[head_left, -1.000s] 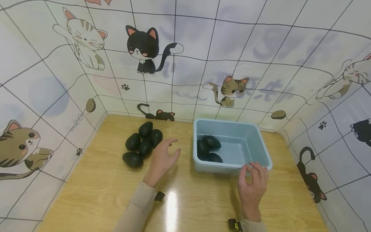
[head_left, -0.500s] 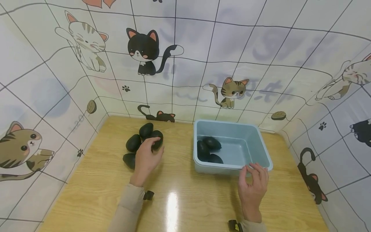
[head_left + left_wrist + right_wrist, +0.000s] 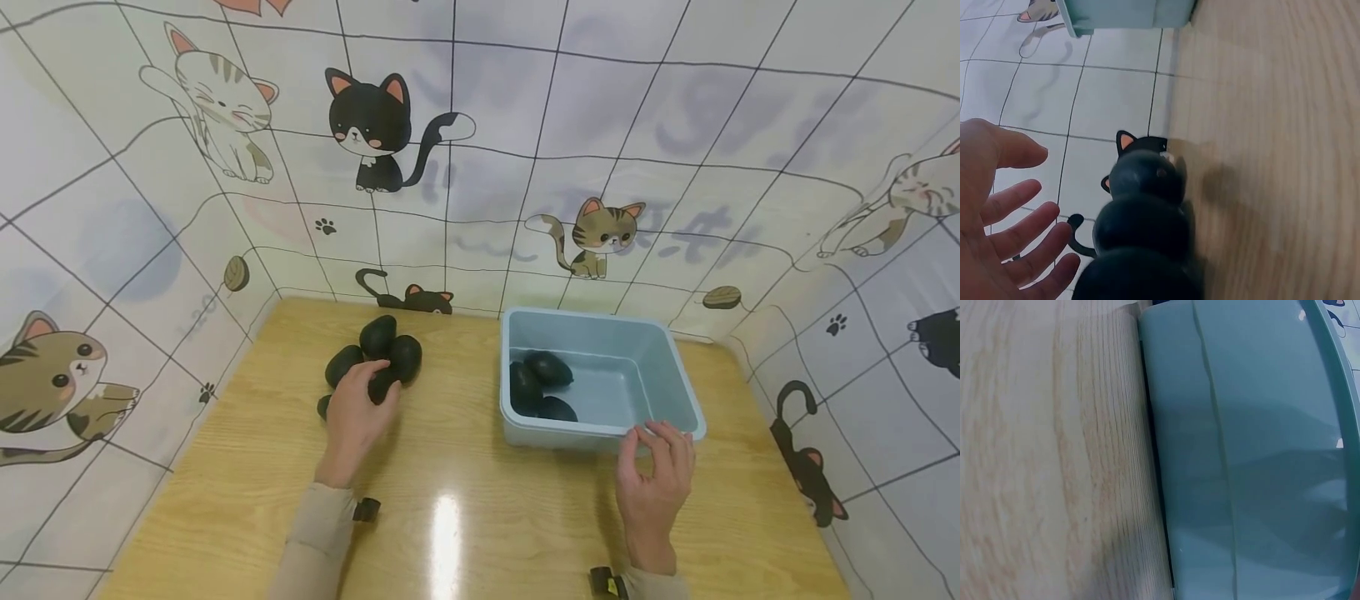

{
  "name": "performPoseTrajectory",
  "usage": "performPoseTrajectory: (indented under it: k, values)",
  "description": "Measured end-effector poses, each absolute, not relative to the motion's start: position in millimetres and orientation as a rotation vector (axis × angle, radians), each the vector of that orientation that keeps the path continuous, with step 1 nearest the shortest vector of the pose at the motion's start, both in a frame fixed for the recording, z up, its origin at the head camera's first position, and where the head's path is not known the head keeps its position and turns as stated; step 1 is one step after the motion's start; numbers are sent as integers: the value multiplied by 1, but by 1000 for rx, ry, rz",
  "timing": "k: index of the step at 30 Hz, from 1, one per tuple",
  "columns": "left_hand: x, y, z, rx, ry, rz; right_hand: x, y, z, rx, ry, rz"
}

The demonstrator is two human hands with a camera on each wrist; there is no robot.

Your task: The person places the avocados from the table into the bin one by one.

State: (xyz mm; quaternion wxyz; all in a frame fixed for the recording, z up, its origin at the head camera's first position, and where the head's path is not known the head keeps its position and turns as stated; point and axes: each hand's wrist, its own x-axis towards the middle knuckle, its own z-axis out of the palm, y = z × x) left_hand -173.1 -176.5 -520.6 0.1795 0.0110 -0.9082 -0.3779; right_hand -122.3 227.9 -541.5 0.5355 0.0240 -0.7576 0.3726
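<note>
Pale-blue bin [image 3: 611, 392]: pinching rim [image 3: 558, 424] with right hand [image 3: 656, 487], five o'clock; holding left hand [image 3: 354, 427] spread-fingered near avocados [image 3: 406, 358], nine o'clock.

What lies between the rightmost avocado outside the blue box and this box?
Nothing: in the head view, only bare wooden table shows between that avocado and the blue box.

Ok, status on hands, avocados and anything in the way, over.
Left hand open at loose avocados. Right hand gripping blue bin's near rim. Three avocados visible inside. Bin's left wall between groups.
</note>
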Motion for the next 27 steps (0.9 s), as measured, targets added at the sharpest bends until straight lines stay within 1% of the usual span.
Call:
performPoseTrajectory:
  k: [15, 27]
  values:
    - [-160, -210, -541, -18, -2525, -941, -123, 226, -536, 61, -1793, 874]
    - [-149, -226, -553, 43, -2663, -980, -123, 226, -540, 37, -1817, 868]
